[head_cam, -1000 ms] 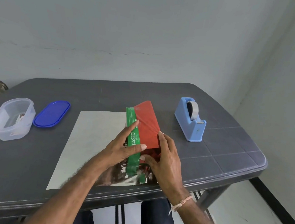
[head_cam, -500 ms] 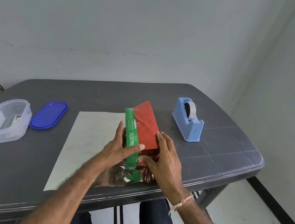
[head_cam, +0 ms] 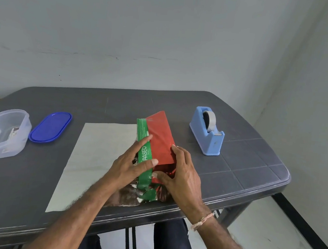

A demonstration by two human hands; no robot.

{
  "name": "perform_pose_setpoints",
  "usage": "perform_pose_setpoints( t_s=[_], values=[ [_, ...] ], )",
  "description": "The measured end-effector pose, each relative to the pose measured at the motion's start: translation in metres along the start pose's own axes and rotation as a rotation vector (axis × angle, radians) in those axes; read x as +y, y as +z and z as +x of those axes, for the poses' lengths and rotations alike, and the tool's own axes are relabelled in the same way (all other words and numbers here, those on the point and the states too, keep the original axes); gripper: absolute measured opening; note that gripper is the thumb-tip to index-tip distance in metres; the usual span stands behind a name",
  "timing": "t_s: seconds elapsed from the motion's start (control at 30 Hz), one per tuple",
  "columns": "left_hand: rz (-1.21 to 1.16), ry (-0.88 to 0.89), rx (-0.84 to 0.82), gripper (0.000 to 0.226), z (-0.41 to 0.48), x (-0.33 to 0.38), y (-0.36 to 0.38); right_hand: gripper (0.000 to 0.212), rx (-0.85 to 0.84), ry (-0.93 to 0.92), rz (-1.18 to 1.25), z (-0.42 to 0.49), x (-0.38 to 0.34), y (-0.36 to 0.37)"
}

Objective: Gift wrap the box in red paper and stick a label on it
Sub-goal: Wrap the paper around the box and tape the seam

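Note:
A green box (head_cam: 143, 140) printed PASEO lies on the dark table (head_cam: 234, 169), partly covered by a flap of red paper (head_cam: 161, 138) folded over its right side. The paper's pale back (head_cam: 98, 154) spreads out flat to the left; its shiny near edge reflects the box. My left hand (head_cam: 130, 165) holds the box from the left, fingers along its side and thumb on top at the paper's edge. My right hand (head_cam: 180, 174) presses the red flap against the box's right side, thumb on the crumpled near corner.
A blue tape dispenser (head_cam: 207, 131) with a roll of tape stands to the right of the box. At far left sit a clear plastic tub (head_cam: 5, 133) holding small items and its blue lid (head_cam: 50, 126). The table's front edge is just below my wrists.
My left fingers slid down along the box's side and then back up. My right hand stays on the red flap. The box has hardly moved.

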State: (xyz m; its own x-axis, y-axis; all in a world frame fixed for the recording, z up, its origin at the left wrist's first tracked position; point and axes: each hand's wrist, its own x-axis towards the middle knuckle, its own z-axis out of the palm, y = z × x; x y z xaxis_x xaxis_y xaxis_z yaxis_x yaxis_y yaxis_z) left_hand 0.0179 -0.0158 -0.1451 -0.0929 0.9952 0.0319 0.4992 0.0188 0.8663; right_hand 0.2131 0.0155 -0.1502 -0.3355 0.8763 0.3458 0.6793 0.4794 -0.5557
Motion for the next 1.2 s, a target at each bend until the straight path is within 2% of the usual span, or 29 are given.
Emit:
perform_pose_setpoints(
  t_s=[0.1,0.23,0.3,0.4,0.47,0.5,0.6,0.7,0.87,1.0,1.2],
  values=[
    [-0.008,0.012,0.009,0.085,-0.002,0.002,0.0,0.095,0.0,-0.004,0.006,0.0,0.001,0.0],
    [-0.023,-0.055,0.041,0.12,-0.006,0.003,0.001,0.097,-0.011,-0.023,-0.018,0.003,0.0,-0.001],
    [-0.027,-0.063,0.032,0.126,-0.007,0.001,0.0,0.102,-0.031,-0.08,-0.033,0.006,0.0,-0.002],
    [-0.119,-0.06,0.024,0.109,-0.011,0.003,-0.006,0.101,-0.102,-0.156,-0.061,0.012,0.001,-0.006],
    [-0.118,-0.062,0.068,0.073,-0.011,0.003,-0.01,0.097,-0.162,-0.16,-0.097,0.014,0.0,-0.008],
    [-0.093,-0.062,0.095,0.063,-0.008,-0.001,-0.012,0.095,-0.178,-0.155,-0.11,0.015,-0.001,-0.009],
    [-0.036,-0.065,0.097,0.074,-0.001,-0.016,-0.019,0.094,-0.172,-0.151,-0.098,0.015,0.0,-0.006],
    [-0.087,-0.078,0.046,0.081,0.002,-0.017,-0.021,0.096,-0.137,-0.15,-0.048,0.013,0.004,-0.003],
    [-0.087,-0.056,-0.009,0.077,0.007,-0.014,-0.03,0.097,-0.115,-0.146,-0.043,0.013,0.005,-0.003],
    [-0.053,-0.024,0.137,0.069,0.02,-0.015,-0.033,0.097,-0.171,-0.146,-0.111,0.013,0.0,-0.008],
    [-0.221,-0.028,0.04,0.052,0.029,-0.015,-0.021,0.097,-0.213,-0.126,-0.162,0.013,-0.005,-0.011]
  ],
)
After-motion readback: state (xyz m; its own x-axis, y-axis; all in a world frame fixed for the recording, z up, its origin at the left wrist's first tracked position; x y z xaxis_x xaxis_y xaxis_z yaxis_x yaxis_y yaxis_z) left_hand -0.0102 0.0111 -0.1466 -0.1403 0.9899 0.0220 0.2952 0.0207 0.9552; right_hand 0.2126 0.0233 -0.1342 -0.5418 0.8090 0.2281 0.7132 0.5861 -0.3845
